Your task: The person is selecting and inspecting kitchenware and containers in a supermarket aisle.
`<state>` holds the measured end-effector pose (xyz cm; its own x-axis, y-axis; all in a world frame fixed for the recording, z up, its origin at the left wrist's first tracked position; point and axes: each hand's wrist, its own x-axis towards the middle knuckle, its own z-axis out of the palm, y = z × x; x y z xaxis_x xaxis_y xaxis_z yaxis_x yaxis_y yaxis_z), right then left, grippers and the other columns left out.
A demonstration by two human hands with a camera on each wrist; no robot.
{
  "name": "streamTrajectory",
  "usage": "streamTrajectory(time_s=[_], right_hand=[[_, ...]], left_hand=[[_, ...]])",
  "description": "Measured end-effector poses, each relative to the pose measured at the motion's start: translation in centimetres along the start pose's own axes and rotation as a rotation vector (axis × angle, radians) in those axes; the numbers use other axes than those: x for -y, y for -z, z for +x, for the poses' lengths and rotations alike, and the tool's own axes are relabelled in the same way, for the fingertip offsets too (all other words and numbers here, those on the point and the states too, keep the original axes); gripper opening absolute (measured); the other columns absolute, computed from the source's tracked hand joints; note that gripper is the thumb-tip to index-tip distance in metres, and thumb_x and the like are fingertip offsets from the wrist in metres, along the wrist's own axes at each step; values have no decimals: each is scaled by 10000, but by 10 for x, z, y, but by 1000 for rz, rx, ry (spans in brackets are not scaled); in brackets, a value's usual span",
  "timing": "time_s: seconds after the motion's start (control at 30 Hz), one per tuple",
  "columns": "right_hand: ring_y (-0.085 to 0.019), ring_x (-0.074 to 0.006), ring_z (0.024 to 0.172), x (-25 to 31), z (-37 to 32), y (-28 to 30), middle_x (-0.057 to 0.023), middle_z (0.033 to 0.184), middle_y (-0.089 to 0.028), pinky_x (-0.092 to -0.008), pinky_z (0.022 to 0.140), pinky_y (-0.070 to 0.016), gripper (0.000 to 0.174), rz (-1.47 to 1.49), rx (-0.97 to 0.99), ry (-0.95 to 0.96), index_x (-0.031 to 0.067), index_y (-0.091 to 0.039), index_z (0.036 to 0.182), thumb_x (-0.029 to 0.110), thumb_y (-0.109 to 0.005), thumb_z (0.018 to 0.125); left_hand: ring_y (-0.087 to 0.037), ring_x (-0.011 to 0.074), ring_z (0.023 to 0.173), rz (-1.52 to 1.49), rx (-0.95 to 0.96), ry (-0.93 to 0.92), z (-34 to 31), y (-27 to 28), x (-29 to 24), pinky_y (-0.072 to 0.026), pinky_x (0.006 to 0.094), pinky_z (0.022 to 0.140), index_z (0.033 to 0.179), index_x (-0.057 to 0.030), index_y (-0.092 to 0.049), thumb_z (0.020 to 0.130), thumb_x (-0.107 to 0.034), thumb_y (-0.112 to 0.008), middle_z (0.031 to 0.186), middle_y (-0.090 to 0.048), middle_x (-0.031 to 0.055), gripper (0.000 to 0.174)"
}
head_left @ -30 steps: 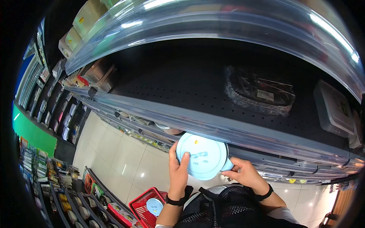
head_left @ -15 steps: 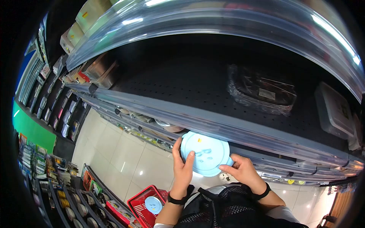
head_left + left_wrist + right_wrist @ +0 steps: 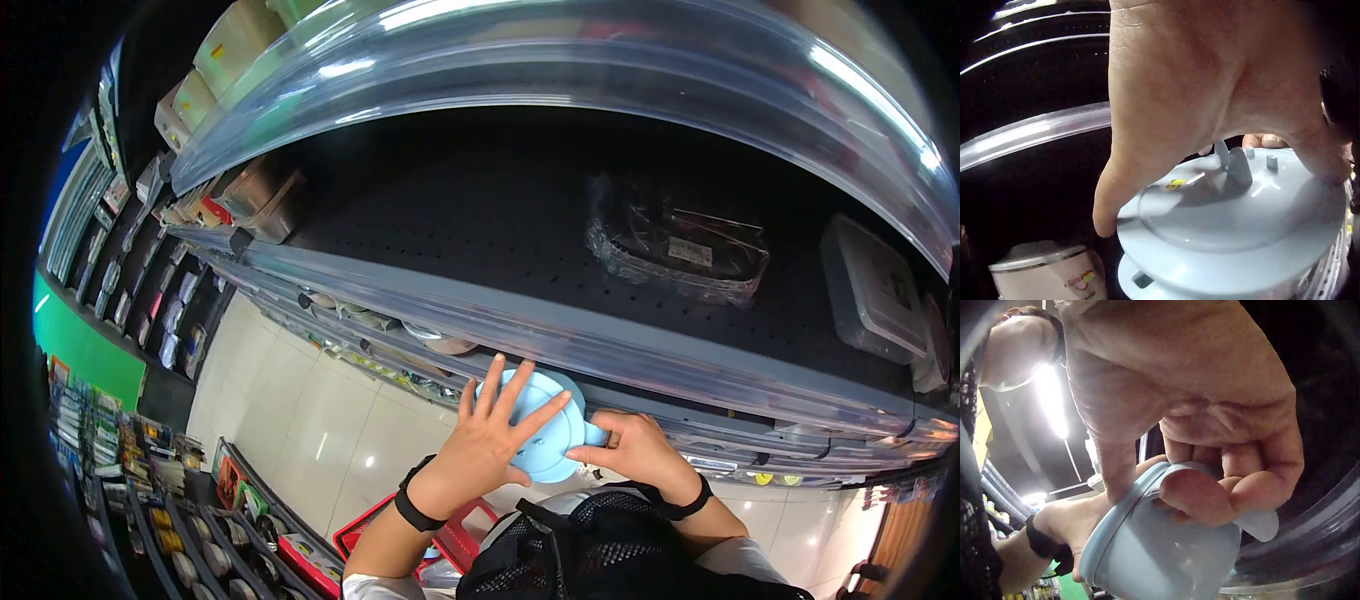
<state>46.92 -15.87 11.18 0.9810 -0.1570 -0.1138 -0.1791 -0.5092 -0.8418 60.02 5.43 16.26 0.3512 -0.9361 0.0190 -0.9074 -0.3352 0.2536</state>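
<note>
A light blue round lidded container [image 3: 556,448] is held just below the front rail of the lower shelf. My left hand [image 3: 505,420] lies across its lid with the fingers spread straight. In the left wrist view the palm [image 3: 1210,94] covers the lid [image 3: 1235,212], which bears a small yellow sticker and raised tabs. My right hand [image 3: 622,450] grips the container's right edge. In the right wrist view its curled fingers [image 3: 1210,494] and thumb pinch the rim of the container [image 3: 1166,550].
A clear shelf rail [image 3: 560,335] runs across in front of me. On the dark shelf stand a wrapped dark tray [image 3: 680,245] and a clear box [image 3: 875,290]. A red basket [image 3: 462,540] sits on the tiled floor under my left arm. A white labelled tub [image 3: 1047,269] stands below.
My left hand has left the container's left edge and now lies splayed across the lid. The container has dropped slightly and turned edge-on. My left forearm now hides most of the basket.
</note>
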Motion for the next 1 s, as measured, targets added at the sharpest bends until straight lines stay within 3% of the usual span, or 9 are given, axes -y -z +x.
streamTrajectory(time_s=[0.23,0.43,0.5,0.57,0.67,0.83,0.9,1.0], right_hand=[[-628,-266,626,-5,2,6,-98,731,-656,-385,599,-479,520,15,-31,-46,47,-707,874,533,-844,748],[-621,-223,607,-4,5,8,-84,693,-645,-355,589,-474,520,93,-34,-88,54,-719,895,524,-866,729],[-619,-214,603,-5,7,8,-79,682,-641,-350,588,-473,519,114,-38,-100,57,-720,897,522,-872,725],[-464,-59,504,-9,10,3,14,567,-567,-257,499,-354,405,147,-146,36,75,-725,885,393,-918,724],[-430,-52,502,3,11,13,27,558,-538,-255,495,-325,405,116,-77,-86,77,-722,901,388,-915,726],[-391,-49,504,5,14,15,41,545,-488,-256,499,-300,430,134,-67,-92,77,-719,939,396,-913,726],[-386,-49,505,6,16,15,42,542,-475,-255,501,-298,444,160,-60,-87,77,-718,954,402,-913,724],[-396,-56,507,7,17,15,32,545,-486,-260,507,-312,482,160,-31,-108,72,-724,1006,408,-914,717]], left_hand=[[-118,566,1491,-72,-81,18,0,-20,-3,-301,700,1086,1558,-272,-393,471,-340,-986,1622,-170,287,1241],[-132,563,1485,35,-152,-6,-2,-31,-4,-287,691,1091,1554,-237,-393,460,-398,-983,1611,-164,297,1253],[-142,556,1483,-79,-227,55,-2,-33,-4,-282,684,1086,1561,-198,-372,447,-416,-985,1603,-174,296,1291],[-143,551,1486,-96,-251,82,-1,-33,-8,-290,696,1058,1566,-202,-367,458,-416,-980,1608,-175,296,1285],[-143,548,1488,-116,-286,144,1,-35,-13,-296,710,1030,1572,-192,-359,473,-422,-975,1608,-178,303,1281],[-137,562,1482,-142,-315,226,4,-35,-17,-296,720,1024,1576,-153,-341,502,-448,-964,1600,-165,328,1276],[-138,556,1485,-136,-288,309,5,-33,-21,-236,671,1116,1558,-79,-333,497,-420,-980,1590,-167,331,1288],[-144,559,1480,-149,-319,343,8,-35,-22,-234,669,1125,1550,-53,-325,509,-420,-980,1594,-156,339,1284]])
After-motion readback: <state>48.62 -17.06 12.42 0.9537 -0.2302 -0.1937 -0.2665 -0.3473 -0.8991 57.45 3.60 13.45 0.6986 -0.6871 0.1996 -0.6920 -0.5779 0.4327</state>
